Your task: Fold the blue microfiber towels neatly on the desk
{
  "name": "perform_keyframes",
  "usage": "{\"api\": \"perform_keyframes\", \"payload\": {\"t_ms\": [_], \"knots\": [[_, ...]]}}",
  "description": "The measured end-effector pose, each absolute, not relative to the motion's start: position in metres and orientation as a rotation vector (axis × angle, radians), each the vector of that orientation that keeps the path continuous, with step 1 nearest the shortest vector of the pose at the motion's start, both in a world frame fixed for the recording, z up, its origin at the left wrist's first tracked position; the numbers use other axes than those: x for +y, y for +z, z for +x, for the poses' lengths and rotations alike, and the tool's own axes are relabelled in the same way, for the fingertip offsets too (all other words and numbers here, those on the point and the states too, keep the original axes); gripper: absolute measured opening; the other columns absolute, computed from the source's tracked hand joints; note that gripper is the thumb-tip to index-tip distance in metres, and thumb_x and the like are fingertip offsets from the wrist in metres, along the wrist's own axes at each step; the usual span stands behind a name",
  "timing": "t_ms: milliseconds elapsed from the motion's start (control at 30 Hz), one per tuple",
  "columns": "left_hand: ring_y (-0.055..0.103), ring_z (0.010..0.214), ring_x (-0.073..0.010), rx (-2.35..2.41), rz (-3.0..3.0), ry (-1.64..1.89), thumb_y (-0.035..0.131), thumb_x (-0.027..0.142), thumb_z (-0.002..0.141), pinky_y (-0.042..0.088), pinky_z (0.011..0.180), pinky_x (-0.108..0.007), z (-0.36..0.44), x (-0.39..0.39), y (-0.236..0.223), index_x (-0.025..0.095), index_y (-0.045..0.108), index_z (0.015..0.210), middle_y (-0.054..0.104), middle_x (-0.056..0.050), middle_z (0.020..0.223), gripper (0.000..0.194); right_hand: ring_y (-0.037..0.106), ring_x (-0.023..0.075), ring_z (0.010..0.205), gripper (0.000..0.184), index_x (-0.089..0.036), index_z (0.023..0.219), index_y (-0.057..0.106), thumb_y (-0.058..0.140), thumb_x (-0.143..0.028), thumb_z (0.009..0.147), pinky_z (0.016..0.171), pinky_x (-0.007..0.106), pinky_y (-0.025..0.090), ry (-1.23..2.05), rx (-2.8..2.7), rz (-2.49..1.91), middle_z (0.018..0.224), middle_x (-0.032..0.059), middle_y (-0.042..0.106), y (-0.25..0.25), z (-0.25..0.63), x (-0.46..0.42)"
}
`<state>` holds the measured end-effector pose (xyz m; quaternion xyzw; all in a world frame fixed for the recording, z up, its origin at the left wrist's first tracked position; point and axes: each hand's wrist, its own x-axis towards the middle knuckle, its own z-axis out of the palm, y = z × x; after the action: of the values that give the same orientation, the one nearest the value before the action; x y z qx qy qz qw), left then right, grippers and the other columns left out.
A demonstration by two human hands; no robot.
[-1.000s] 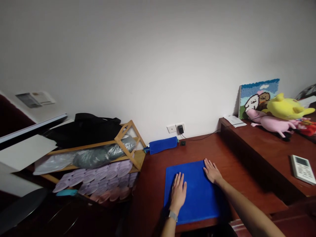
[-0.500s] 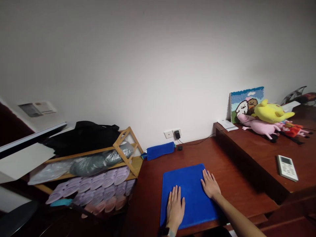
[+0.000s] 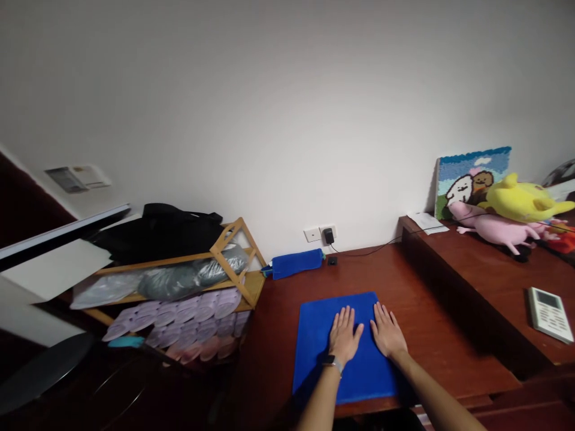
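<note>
As the open left hand (image 3: 345,335) and right hand (image 3: 388,330) rest flat, a blue towel (image 3: 354,380) lies beneath both.

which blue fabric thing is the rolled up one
The blue fabric roll at the back of the desk; the other, a flat square, lies under the left hand and right hand.

**Colour reference, by frame location**

- Folded cloth (image 3: 359,383), lower centre: solid royal blue.
- Rolled cloth (image 3: 296,264), above it: matching blue.
- Desk (image 3: 449,335): reddish-brown wood.
- Tufted picture (image 3: 471,173), upper right: blue border, green ground, white and brown figures.
- Plush toys, right: one yellow (image 3: 523,200), one pink (image 3: 494,230).
- Rack, left: lilac stacked items (image 3: 193,317), black bag (image 3: 157,227).
</note>
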<state>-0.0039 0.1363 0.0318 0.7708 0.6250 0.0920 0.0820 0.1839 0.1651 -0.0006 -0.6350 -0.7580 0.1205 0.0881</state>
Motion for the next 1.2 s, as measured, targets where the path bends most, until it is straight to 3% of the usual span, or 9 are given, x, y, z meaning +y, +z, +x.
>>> {"api": "perform_keyframes", "payload": {"t_ms": [133,267,567,767,1033,1200], "knots": [[0.017,0.16,-0.0256,2.102,2.16,0.212,0.014,0.064,0.104,0.019,0.132,-0.049,-0.083,0.111,0.034,0.013,0.025,0.165,0.021,-0.011,0.172,0.08,0.016,0.0227,0.16,0.071,-0.009,0.165,0.02,0.015,-0.045,0.103,0.131,0.044,0.011,0.358,-2.251,-1.894,0.172,0.0069,0.02,-0.002,0.183,0.164],[0.018,0.16,-0.0274,2.255,2.075,0.191,0.016,0.064,0.103,0.022,0.13,-0.051,-0.136,0.094,0.03,0.014,0.023,0.165,0.021,-0.011,0.172,0.08,0.016,0.0233,0.16,0.071,-0.009,0.164,0.022,0.018,-0.044,0.103,0.13,0.044,0.01,0.338,-2.236,-1.918,0.172,0.0082,0.021,0.001,0.18,0.164],[0.019,0.159,-0.0275,2.286,2.063,0.201,0.017,0.065,0.103,0.023,0.131,-0.048,-0.15,0.091,0.026,0.01,0.024,0.164,0.02,-0.013,0.172,0.083,0.012,0.0214,0.16,0.072,-0.011,0.165,0.018,0.013,-0.048,0.104,0.131,0.043,0.011,0.437,-2.283,-1.868,0.173,0.0057,0.015,0.009,0.191,0.145],[0.017,0.159,-0.0271,2.29,2.226,0.428,0.022,0.059,0.105,0.022,0.131,-0.049,-0.11,0.097,0.046,0.012,0.02,0.165,0.021,-0.013,0.172,0.076,0.016,0.0213,0.16,0.072,-0.012,0.164,0.023,0.018,-0.051,0.104,0.131,0.043,0.012,0.436,-2.282,-1.835,0.172,0.0059,0.022,0.008,0.194,0.125],[0.022,0.159,-0.0241,1.733,2.426,0.382,0.017,0.052,0.107,0.027,0.13,-0.049,0.027,0.102,0.031,0.018,0.026,0.164,0.027,-0.009,0.171,0.068,0.013,0.0218,0.16,0.07,-0.01,0.164,0.023,0.019,-0.045,0.104,0.131,0.044,0.01,0.419,-2.325,-1.801,0.172,0.006,0.019,0.014,0.196,0.124],[0.02,0.159,-0.0237,1.832,2.361,0.304,0.016,0.057,0.106,0.025,0.131,-0.046,0.007,0.094,0.027,0.016,0.027,0.164,0.024,-0.009,0.171,0.072,0.013,0.0217,0.16,0.07,-0.01,0.164,0.021,0.018,-0.047,0.104,0.131,0.043,0.01,0.397,-2.313,-1.814,0.172,0.0068,0.019,0.008,0.196,0.123]]}}
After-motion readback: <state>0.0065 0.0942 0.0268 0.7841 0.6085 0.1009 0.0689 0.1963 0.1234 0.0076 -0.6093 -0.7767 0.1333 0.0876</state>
